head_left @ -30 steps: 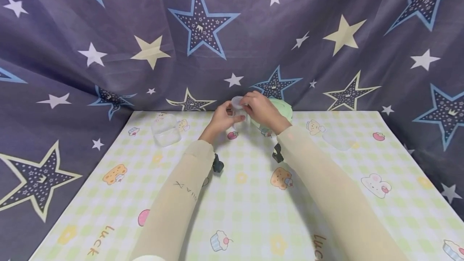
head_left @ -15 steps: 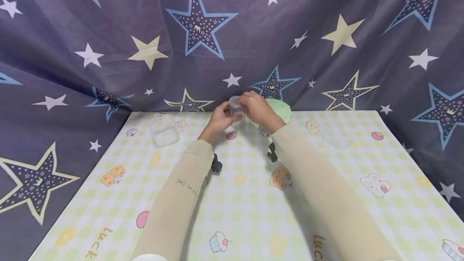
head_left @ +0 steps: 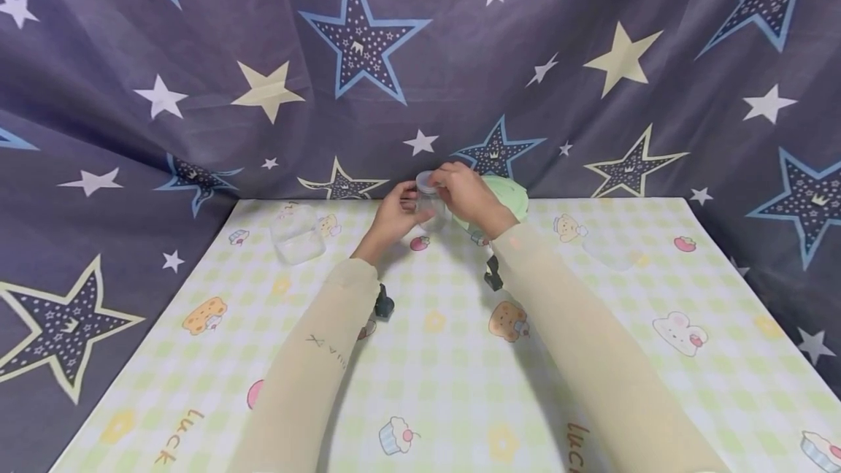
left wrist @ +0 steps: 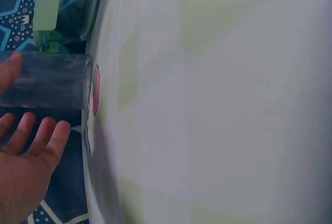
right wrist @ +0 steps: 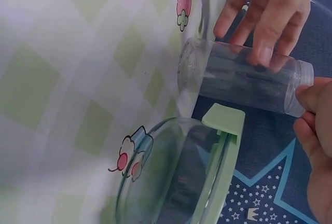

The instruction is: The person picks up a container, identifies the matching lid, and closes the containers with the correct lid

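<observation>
A clear plastic jar (right wrist: 238,73) with a whitish lid (head_left: 425,181) stands upright near the back edge of the tabletop. My right hand (head_left: 465,195) pinches the lid at its rim, thumb and fingertips on its side, as the right wrist view (right wrist: 319,146) shows. Around the jar's left side my left hand (head_left: 394,214) is spread loosely, thumb in front. In the left wrist view a gap shows between the fingertips (left wrist: 62,128) and the jar wall. The jar looks see-through, with nothing visible inside.
Right behind the right hand stands a clear container with a pale green clip lid (head_left: 509,195). A clear box-like container (head_left: 298,236) sits at back left. Something flat and transparent (head_left: 614,254) lies at back right. A star-patterned curtain (head_left: 355,130) hangs behind the checked tabletop (head_left: 434,385).
My left hand has loosened from the jar, its fingers spreading, and its forearm has shifted slightly left and back. The right hand keeps its pinch on the lid.
</observation>
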`<action>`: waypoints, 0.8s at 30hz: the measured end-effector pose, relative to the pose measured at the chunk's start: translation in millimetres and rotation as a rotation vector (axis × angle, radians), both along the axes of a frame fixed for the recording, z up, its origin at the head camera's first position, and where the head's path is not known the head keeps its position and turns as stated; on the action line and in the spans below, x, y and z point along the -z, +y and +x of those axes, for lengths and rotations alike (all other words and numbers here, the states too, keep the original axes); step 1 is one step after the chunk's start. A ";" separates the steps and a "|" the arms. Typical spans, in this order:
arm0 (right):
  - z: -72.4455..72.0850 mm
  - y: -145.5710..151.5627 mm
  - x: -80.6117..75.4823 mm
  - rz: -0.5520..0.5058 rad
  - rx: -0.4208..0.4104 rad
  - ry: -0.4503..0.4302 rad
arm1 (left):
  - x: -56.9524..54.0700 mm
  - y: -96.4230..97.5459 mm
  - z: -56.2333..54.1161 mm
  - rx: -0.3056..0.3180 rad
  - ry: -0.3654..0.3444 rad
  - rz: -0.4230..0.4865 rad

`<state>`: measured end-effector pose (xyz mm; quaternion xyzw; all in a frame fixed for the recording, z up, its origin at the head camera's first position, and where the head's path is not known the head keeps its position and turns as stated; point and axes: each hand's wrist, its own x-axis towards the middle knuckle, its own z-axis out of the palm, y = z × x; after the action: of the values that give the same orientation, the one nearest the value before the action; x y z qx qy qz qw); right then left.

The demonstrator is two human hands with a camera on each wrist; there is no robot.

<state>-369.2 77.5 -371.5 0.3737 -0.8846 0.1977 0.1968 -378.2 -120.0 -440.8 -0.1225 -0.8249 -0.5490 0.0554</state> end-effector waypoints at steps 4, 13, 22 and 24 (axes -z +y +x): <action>-0.7 1.3 -0.6 -0.001 0.001 0.005 | -4.2 -7.7 9.7 -0.008 0.018 -0.034; 1.9 0.5 -1.8 -0.005 0.009 -0.002 | -23.0 -39.3 29.5 -0.016 0.059 -0.114; 5.2 -0.2 -1.1 -0.019 0.029 -0.039 | -46.1 -86.5 40.7 -0.016 0.129 -0.249; 4.8 -0.2 -1.1 -0.016 0.030 -0.036 | -51.9 -98.2 44.7 -0.024 0.139 -0.265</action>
<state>-364.4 77.4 -370.4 0.3552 -0.8919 0.2083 0.1868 -333.5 -218.3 -388.9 -0.1565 -0.8858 -0.4247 0.1025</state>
